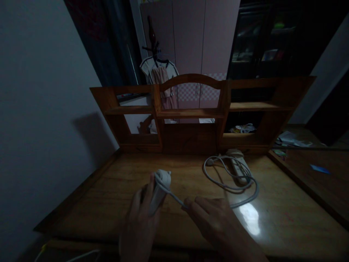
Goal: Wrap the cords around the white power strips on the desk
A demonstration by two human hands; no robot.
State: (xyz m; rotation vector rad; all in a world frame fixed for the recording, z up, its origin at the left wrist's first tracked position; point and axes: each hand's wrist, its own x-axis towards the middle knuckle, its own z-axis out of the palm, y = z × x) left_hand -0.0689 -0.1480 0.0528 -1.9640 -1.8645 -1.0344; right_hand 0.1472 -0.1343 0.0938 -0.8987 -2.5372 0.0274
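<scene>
My left hand (141,214) is closed around an elongated white block that looks like a power strip (157,198), held tilted above the desk. Grey cord (175,197) wraps over the block's upper end and runs down to my right hand (209,216). The fingers of that hand are pinched on the cord. Beyond it, the cord comes out to the right and lies in loose loops. Those loops pass over a second white power strip (236,165) near the back of the desk. A plug (209,161) seems to lie at the left of the loops.
The wooden desk (114,196) has a low shelf unit (191,113) along its back. A wall (49,120) borders the left side. On the right, a lower wooden surface holds a blue card (319,169) and plastic bags. Behind stand a clothes rack and a pink wardrobe (188,40).
</scene>
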